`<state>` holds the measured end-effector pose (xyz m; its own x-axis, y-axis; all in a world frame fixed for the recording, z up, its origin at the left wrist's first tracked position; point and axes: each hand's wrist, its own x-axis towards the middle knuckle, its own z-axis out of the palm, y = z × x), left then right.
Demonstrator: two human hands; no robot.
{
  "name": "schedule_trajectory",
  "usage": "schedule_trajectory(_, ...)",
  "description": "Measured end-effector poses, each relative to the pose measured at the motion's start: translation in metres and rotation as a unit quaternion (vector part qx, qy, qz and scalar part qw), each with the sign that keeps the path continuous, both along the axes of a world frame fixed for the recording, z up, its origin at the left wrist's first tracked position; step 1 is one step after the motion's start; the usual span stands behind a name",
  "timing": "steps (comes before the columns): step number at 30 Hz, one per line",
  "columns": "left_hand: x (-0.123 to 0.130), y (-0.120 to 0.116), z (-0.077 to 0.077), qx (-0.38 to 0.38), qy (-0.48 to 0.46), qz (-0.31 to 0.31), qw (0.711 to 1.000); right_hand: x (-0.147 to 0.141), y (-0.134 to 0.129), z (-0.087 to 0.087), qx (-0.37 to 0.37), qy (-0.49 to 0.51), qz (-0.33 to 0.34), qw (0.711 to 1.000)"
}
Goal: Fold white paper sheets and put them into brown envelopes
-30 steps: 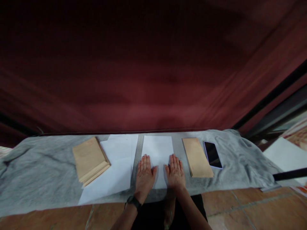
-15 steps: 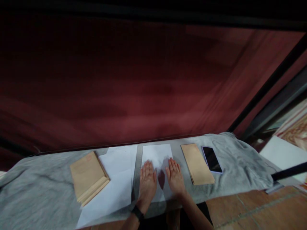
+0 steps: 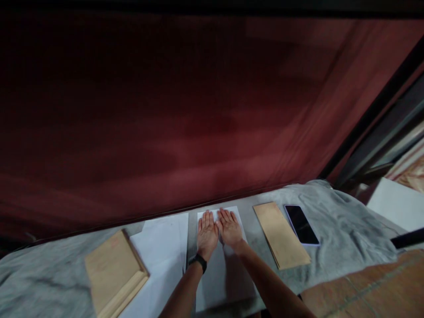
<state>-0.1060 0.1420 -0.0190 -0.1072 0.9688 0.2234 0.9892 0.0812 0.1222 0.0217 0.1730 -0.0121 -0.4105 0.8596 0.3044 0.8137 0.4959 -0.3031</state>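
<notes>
The grey cloth (image 3: 351,225) lay beneath everything, its near left part cut off. On it, the white sheet (image 3: 212,285) lay under my palms, its covered part hidden. Left of it, the kraft envelope stack (image 3: 111,267), its near corner cropped, overlapped loose papers (image 3: 162,245). My left grip (image 3: 207,233) and right grip (image 3: 229,229) were released, palms flat near the sheet's far edge, thumbs close; whether they touched, I couldn't tell. The phone (image 3: 301,225) lay to the right.
</notes>
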Motion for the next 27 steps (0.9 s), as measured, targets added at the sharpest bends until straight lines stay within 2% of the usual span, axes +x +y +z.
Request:
schedule_trajectory(8,-0.007,0.008,-0.006,0.070,-0.016,0.090,0.993,0.015,0.020,-0.010,0.010,-0.013,-0.085,0.996)
schedule_trajectory(17,-0.009,0.005,-0.005,0.098,-0.044,0.137,0.985,0.039,0.016,-0.009,-0.005,-0.016,-0.154,0.988)
schedule_trajectory(23,-0.026,-0.001,0.014,0.075,-0.107,0.107,0.986,0.044,0.013,0.002,0.001,0.038,-0.183,0.982)
schedule_trajectory(26,-0.016,-0.020,0.020,0.086,-0.134,0.075,0.984,0.035,-0.006,0.008,0.018,0.070,-0.164,0.984)
schedule_trajectory(27,-0.008,-0.029,0.019,0.087,-0.137,0.062,0.985,0.029,-0.017,0.008,0.023,0.075,-0.138,0.987)
